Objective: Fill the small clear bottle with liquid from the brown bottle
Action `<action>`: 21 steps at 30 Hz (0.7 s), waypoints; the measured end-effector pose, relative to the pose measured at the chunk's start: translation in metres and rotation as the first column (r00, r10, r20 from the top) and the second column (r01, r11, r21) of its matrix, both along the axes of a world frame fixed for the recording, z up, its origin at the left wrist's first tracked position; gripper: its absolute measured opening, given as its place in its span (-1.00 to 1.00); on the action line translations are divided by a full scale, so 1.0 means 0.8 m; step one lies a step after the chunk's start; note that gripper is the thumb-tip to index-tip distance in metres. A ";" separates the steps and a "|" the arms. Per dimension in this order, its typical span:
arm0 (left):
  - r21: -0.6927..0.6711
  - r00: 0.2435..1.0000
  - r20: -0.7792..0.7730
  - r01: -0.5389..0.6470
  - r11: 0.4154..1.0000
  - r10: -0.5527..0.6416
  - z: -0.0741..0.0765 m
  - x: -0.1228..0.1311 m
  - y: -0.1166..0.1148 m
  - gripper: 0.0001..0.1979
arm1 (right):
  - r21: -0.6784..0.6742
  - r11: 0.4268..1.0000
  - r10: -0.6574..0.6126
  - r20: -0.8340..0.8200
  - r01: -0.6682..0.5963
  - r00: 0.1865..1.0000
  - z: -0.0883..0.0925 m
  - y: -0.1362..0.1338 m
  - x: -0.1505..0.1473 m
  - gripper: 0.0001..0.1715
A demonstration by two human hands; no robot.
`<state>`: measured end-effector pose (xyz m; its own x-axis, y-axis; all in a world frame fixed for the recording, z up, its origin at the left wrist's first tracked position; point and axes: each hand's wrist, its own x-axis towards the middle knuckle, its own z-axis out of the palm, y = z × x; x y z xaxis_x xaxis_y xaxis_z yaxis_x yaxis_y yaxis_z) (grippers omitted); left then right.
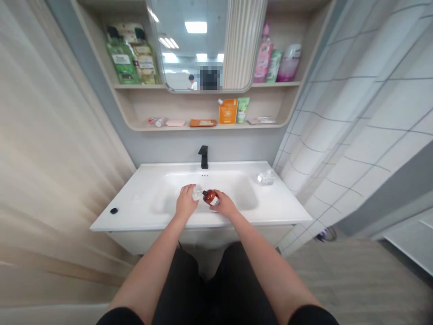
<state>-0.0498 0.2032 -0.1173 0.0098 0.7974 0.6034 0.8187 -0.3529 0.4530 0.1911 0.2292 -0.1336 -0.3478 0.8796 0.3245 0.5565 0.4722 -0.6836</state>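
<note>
Over the white basin [243, 192], my left hand [185, 201] is closed around a small clear container [197, 192]. My right hand [225, 204] grips an amber-brown bottle [210, 197] with a pale label. The bottle is tilted so its dark neck points left, at the clear container. Whether the neck touches the container's rim I cannot tell, and no liquid can be made out between them. Behind both hands a black faucet [203, 158] stands at the basin's back edge.
A small black round cap [114, 211] lies on the counter's left. To the right stands a clear pump dispenser [265, 177]. Above, a shelf holds an orange pouch [228, 111], a green tube [242, 110] and a pink bar [175, 123]. Green mouthwash-like bottles [123, 61] stand higher left.
</note>
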 end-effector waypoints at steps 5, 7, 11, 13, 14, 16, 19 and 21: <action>0.022 0.997 -0.072 -0.001 1.000 0.002 0.001 0.002 -0.002 -0.29 | -0.023 1.000 -0.013 0.012 0.014 1.000 0.000 0.000 -0.001 -0.01; 0.037 0.994 -0.107 -0.011 0.999 0.015 0.002 0.003 -0.004 -0.27 | -0.031 0.999 -0.010 0.013 0.011 1.000 0.000 0.001 -0.001 0.01; 0.072 0.990 -0.137 -0.012 0.997 0.022 0.005 0.004 -0.006 -0.26 | -0.033 0.999 -0.007 0.019 0.008 1.000 0.000 0.001 -0.001 0.01; 0.082 0.989 -0.145 -0.004 0.997 0.016 0.005 0.004 -0.007 -0.25 | -0.033 0.999 -0.005 0.019 0.006 1.000 0.000 0.001 -0.001 0.00; 0.086 0.989 -0.148 -0.002 0.996 0.014 0.005 0.004 -0.007 -0.24 | -0.032 0.999 -0.002 0.018 0.002 1.000 0.000 0.001 -0.001 0.00; 0.095 0.988 -0.153 0.000 0.996 0.014 0.005 0.004 -0.007 -0.24 | -0.031 1.000 0.003 0.019 -0.003 1.000 0.000 0.001 -0.001 -0.01; 0.100 0.988 -0.155 -0.003 0.995 0.019 0.006 0.004 -0.008 -0.24 | -0.026 1.000 0.002 0.022 -0.001 1.000 0.000 0.001 -0.001 -0.01; 0.098 0.987 -0.159 -0.005 0.995 0.020 0.006 0.004 -0.008 -0.23 | -0.030 1.000 -0.004 0.024 0.004 1.000 0.000 0.001 -0.001 -0.01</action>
